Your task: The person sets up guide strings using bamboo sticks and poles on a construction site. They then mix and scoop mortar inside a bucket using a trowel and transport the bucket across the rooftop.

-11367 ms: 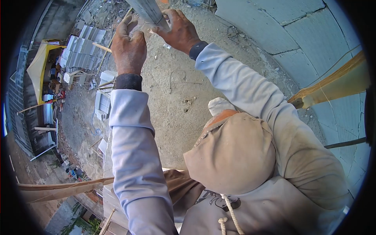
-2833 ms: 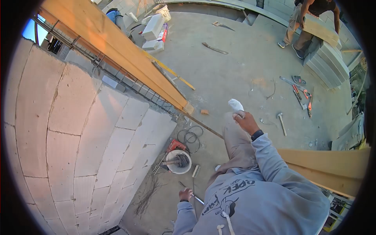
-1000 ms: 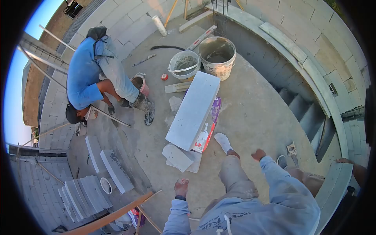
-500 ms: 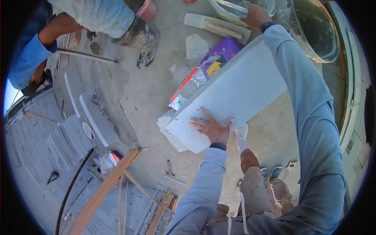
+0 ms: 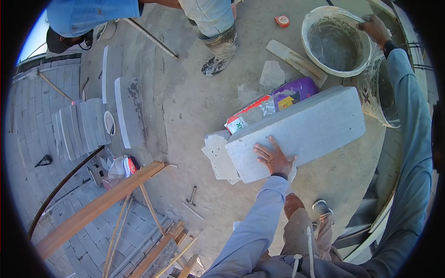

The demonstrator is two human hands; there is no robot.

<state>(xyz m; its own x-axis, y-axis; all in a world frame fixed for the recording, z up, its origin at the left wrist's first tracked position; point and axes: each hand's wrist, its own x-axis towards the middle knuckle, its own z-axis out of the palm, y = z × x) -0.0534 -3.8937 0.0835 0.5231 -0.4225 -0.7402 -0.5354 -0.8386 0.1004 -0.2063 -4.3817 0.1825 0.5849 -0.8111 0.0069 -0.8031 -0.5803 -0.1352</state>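
My left hand (image 5: pixel 276 160) lies flat on a long pale block (image 5: pixel 315 129), its fingers spread and the thumb apart. At the upper right, my right hand (image 5: pixel 374 30) is closed at the rim of a white bucket (image 5: pixel 309 58), which holds wet grey mortar (image 5: pixel 334 44). Its fingertips are partly hidden, but they appear to grip the rim. Behind the block lies a purple, red and white bag (image 5: pixel 264 109). Broken block pieces (image 5: pixel 220 155) show under its left end. A long flat tool (image 5: pixel 296 62) rests beside the bucket.
A clear tub (image 5: pixel 371 99) stands right of the block. A red tape measure (image 5: pixel 282 21) lies near the bucket. Another person's muddy boot (image 5: pixel 220 51) is at the top. Long blocks (image 5: pixel 129 113) lie at left, near a wooden beam (image 5: pixel 102 208). A hammer (image 5: pixel 191 196) lies on the floor.
The view has shifted, bringing the whole bucket into sight. My right hand has moved along the bucket's rim, farther from the flat tool. My left hand stays flat on the block.
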